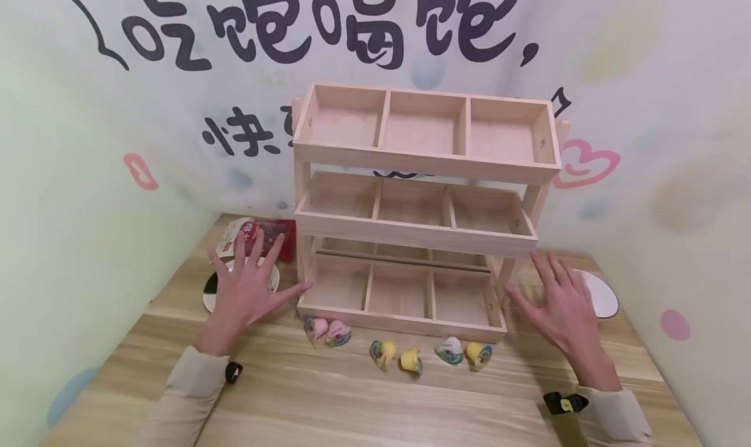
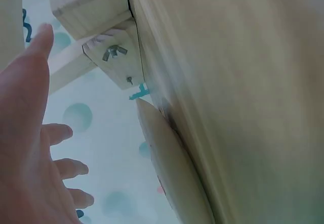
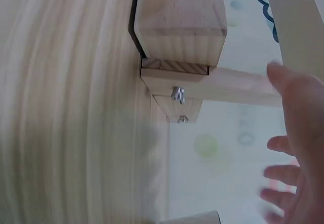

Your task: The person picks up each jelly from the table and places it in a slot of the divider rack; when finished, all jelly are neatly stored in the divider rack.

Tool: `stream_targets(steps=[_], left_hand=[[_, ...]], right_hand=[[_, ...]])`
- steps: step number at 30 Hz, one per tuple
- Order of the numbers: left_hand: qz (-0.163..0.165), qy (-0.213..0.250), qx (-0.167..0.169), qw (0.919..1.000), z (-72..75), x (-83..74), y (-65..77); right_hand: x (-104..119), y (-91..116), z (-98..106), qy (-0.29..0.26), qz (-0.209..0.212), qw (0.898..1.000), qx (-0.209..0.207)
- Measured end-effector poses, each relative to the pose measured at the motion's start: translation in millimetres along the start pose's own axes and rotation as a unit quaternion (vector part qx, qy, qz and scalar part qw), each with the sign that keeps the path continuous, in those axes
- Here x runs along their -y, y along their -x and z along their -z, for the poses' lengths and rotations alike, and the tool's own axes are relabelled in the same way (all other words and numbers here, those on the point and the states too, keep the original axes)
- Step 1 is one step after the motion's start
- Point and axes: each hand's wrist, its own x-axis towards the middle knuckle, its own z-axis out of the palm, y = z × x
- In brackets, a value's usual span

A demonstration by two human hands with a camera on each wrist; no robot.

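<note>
A three-tier wooden rack, its tiers divided into compartments, stands on the table. My left hand is spread beside its lower left side, thumb tip near the bottom tier; contact cannot be told. On the other side my right hand is held with fingers extended, thumb near the rack's leg. Both hands hold nothing. Along the rack's front lie several small jelly cups: pink ones at left, yellow ones in the middle, a whitish one and another yellow one at right. Wing nuts show on the rack's side in the right wrist view.
Partly behind my left hand lies a black-and-white plate, with a red and white snack packet behind it. A white plate sits beyond my right hand. Walls bound the wooden table at the back and sides.
</note>
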Motion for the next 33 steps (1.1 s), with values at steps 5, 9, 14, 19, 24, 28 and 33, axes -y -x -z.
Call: stream_targets(steps=[5,9,14,19,24,28,33], left_hand=[[-0.018,0.008,-0.019,0.9996,6.9,-2.4,12.3],[-0.068,0.05,-0.077,0.9935,14.8,-8.8,24.3],[-0.137,0.102,-0.1,0.9802,19.7,-24.6,41.1],[-0.166,0.123,-0.072,0.9758,16.9,-39.0,55.5],[-0.178,0.13,-0.084,0.9719,12.1,-44.6,63.6],[-0.181,0.144,-0.071,0.9704,9.9,-48.5,68.1],[-0.18,0.138,-0.025,0.9736,8.5,-56.1,69.9]], right_hand=[[3.7,-0.3,-6.4,-0.122,-0.025,0.991,0.046],[4.6,0.4,-11.9,-0.164,-0.053,0.981,0.092],[3.6,2.5,-23.8,-0.187,-0.073,0.972,0.127],[3.3,3.9,-30.7,-0.192,-0.095,0.967,0.14],[0.2,4.5,-32.3,-0.201,-0.102,0.965,0.136],[-3.1,5.3,-34.0,-0.212,-0.117,0.959,0.147],[-6.3,5.0,-34.8,-0.222,-0.133,0.953,0.16]])
